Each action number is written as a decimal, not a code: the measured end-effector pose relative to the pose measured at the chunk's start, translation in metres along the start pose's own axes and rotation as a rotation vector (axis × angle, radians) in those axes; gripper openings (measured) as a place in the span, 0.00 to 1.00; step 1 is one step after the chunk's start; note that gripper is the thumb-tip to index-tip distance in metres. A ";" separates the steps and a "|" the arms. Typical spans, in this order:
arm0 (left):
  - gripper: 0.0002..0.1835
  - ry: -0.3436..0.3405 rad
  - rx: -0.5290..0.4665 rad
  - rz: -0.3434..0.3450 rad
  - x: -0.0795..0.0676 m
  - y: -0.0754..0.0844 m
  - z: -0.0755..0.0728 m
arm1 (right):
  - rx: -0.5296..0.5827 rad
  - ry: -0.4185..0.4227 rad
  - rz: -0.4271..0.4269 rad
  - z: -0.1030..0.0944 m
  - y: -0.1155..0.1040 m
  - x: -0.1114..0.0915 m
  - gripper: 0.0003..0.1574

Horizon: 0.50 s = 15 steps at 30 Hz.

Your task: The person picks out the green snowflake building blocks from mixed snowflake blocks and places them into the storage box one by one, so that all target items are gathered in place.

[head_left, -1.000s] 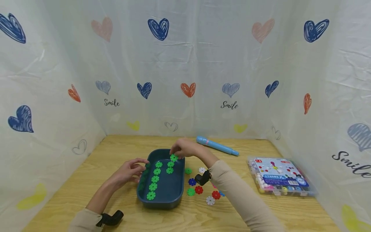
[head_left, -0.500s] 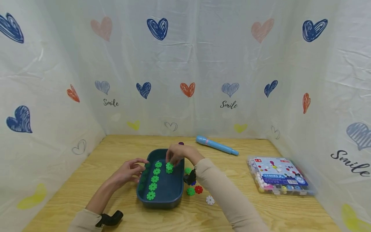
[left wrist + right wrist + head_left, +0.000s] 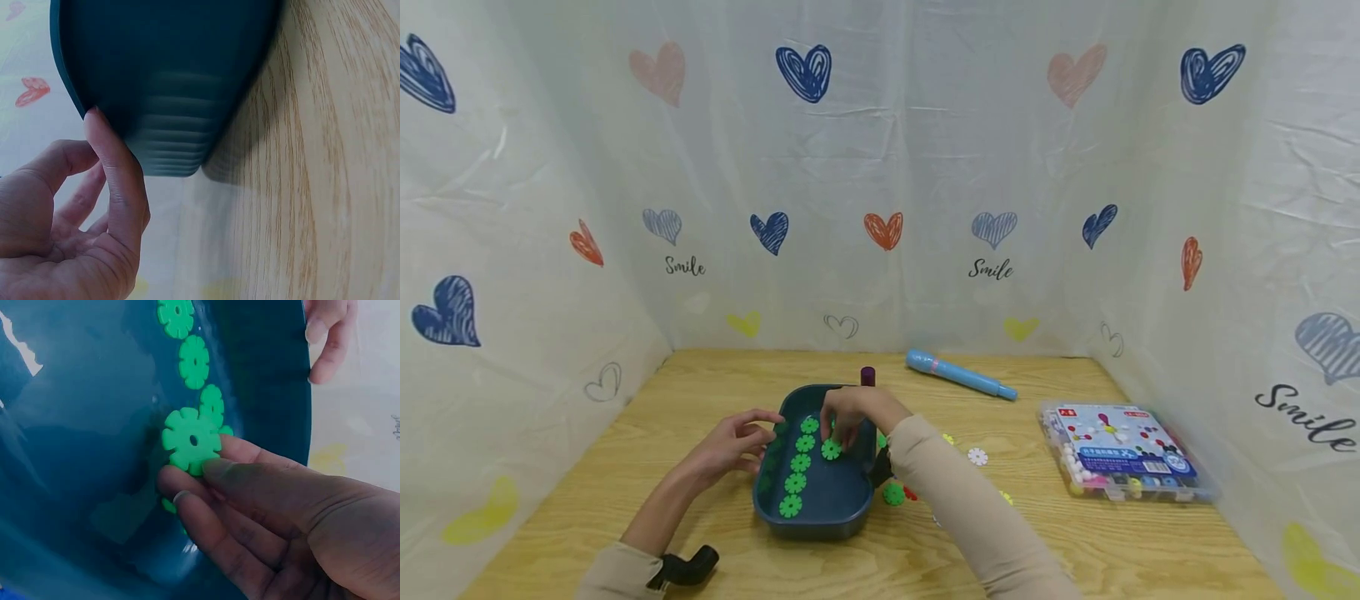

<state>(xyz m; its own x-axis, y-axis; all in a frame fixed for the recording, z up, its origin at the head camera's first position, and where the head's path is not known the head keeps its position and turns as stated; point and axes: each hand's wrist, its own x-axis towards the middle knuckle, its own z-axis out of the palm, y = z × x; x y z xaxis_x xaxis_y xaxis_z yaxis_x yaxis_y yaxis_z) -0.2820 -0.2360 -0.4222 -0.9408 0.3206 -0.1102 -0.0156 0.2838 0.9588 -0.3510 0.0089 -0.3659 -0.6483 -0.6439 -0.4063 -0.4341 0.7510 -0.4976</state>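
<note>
A dark teal oblong tray (image 3: 842,500) stands on the table, with a line of green snowflake discs (image 3: 795,482) along its left side. Over the tray's inside, my right hand (image 3: 853,412) pinches one green snowflake disc (image 3: 192,440) between thumb and fingers, flat face outward. Other green pieces lie partly hidden behind those fingers in the right wrist view. At the tray's left wall, my left hand (image 3: 730,446) touches the rim with a fingertip (image 3: 95,119), its other fingers loosely bent outside the wall.
Loose discs lie right of the tray, among them a green disc (image 3: 893,494) and a white disc (image 3: 977,457); the right sleeve hides some. Behind are a purple-topped object (image 3: 868,377) and a light blue tube (image 3: 962,377). A clear plastic case (image 3: 1127,454) sits at right.
My right hand has moved from the tray's far right corner inward and nearer with the green snowflake disc. The left hand has stayed at the left rim.
</note>
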 end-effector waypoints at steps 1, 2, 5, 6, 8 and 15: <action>0.25 0.002 -0.004 -0.002 0.000 0.000 0.000 | -0.004 -0.003 0.005 0.000 -0.001 0.000 0.09; 0.25 0.000 -0.006 0.001 0.000 0.000 0.000 | -0.011 -0.005 0.012 0.001 -0.002 0.000 0.10; 0.26 -0.008 -0.011 0.011 -0.001 0.000 0.000 | -0.034 0.000 0.023 0.001 -0.003 0.000 0.12; 0.26 -0.012 -0.011 0.018 -0.001 0.001 0.000 | -0.040 0.001 0.023 0.001 -0.003 0.000 0.12; 0.27 -0.014 -0.013 0.023 -0.002 0.001 0.000 | -0.045 0.008 0.019 0.000 -0.003 -0.001 0.13; 0.27 -0.010 -0.009 0.017 -0.001 0.001 0.000 | -0.061 0.044 -0.067 -0.011 -0.002 -0.017 0.15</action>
<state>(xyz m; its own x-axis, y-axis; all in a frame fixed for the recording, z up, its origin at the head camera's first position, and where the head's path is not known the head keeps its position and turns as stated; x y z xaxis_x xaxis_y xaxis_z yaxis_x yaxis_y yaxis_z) -0.2810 -0.2360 -0.4212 -0.9374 0.3344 -0.0969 -0.0031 0.2705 0.9627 -0.3459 0.0200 -0.3494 -0.6429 -0.6867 -0.3392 -0.5136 0.7151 -0.4742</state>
